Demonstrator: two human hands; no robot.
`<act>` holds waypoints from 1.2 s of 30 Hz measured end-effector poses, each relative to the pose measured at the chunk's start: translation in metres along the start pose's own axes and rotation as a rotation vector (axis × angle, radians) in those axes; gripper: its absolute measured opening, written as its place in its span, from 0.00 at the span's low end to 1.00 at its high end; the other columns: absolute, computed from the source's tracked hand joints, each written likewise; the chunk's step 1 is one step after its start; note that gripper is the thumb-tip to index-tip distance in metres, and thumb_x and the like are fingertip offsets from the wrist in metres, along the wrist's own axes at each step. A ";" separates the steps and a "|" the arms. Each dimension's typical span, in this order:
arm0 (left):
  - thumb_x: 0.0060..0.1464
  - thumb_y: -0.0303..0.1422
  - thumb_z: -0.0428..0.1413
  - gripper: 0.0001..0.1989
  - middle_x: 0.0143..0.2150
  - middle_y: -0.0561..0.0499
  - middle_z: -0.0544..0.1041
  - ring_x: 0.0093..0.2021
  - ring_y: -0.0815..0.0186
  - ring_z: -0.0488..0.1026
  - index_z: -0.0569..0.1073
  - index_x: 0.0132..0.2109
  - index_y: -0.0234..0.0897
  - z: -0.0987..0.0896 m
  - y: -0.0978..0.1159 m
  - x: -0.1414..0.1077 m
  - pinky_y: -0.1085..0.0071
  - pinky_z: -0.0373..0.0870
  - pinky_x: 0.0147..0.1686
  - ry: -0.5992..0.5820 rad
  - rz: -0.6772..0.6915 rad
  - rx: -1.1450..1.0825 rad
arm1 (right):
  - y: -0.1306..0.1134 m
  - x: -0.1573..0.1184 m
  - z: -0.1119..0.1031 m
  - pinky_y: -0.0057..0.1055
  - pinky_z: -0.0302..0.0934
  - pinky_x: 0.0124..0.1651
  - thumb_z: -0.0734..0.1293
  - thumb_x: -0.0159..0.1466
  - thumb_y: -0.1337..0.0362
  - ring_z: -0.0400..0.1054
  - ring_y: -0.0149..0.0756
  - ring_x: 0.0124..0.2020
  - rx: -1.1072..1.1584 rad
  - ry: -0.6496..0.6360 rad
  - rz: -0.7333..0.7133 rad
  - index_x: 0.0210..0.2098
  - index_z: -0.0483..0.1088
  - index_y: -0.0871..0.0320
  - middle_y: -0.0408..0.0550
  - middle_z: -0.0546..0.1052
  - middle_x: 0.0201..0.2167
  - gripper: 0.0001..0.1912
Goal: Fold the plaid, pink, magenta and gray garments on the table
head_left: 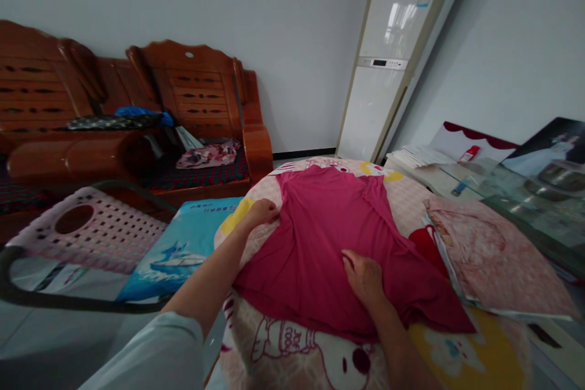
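Note:
A magenta short-sleeved shirt (320, 237) lies spread on a round table covered with a patterned cloth (287, 341). Its collar end points away from me and its wide hem toward me, with soft creases along the right side. My left hand (264, 213) is at the shirt's upper left edge, its fingers curled together at the fabric. On the lower middle of the shirt rests my right hand (364, 277), palm down, fingers loosely stretched out and not gripping.
Folded pink patterned fabric (498, 256) lies at the table's right side, with a red item (429, 247) beside it. Further right is a glass shelf (516, 195). To the left stand a chair with a pink woven back (123, 231), a blue printed board (183, 250) and wooden sofas (196, 91).

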State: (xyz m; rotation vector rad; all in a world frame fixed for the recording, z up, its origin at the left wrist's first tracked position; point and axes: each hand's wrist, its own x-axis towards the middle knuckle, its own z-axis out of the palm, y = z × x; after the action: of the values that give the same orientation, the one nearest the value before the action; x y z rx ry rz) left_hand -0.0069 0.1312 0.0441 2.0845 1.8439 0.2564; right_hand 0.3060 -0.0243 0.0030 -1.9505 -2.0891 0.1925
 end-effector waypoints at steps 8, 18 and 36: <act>0.53 0.41 0.55 0.12 0.31 0.48 0.79 0.33 0.63 0.75 0.78 0.29 0.39 0.007 0.002 -0.051 0.73 0.63 0.32 -0.028 0.086 0.158 | 0.001 0.001 0.002 0.31 0.63 0.47 0.58 0.68 0.63 0.76 0.39 0.41 -0.027 0.043 0.001 0.52 0.74 0.55 0.53 0.81 0.41 0.18; 0.58 0.35 0.53 0.10 0.41 0.45 0.80 0.41 0.62 0.77 0.74 0.43 0.35 0.029 0.009 -0.085 0.72 0.67 0.41 0.202 -0.039 -0.111 | -0.055 -0.024 -0.009 0.26 0.61 0.44 0.63 0.67 0.61 0.74 0.34 0.39 0.255 -0.004 -0.326 0.40 0.77 0.54 0.48 0.81 0.38 0.11; 0.60 0.39 0.51 0.13 0.40 0.45 0.81 0.43 0.59 0.77 0.75 0.42 0.37 0.013 -0.019 -0.105 0.71 0.68 0.40 0.182 -0.244 0.039 | -0.089 -0.054 0.008 0.27 0.58 0.40 0.66 0.63 0.48 0.75 0.37 0.38 0.169 -0.177 -0.546 0.43 0.76 0.52 0.45 0.82 0.36 0.17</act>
State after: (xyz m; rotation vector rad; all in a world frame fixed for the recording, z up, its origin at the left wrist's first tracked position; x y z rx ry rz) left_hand -0.0344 0.0277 0.0348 1.8890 2.2029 0.3597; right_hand 0.2217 -0.0846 0.0142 -1.2482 -2.5330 0.4190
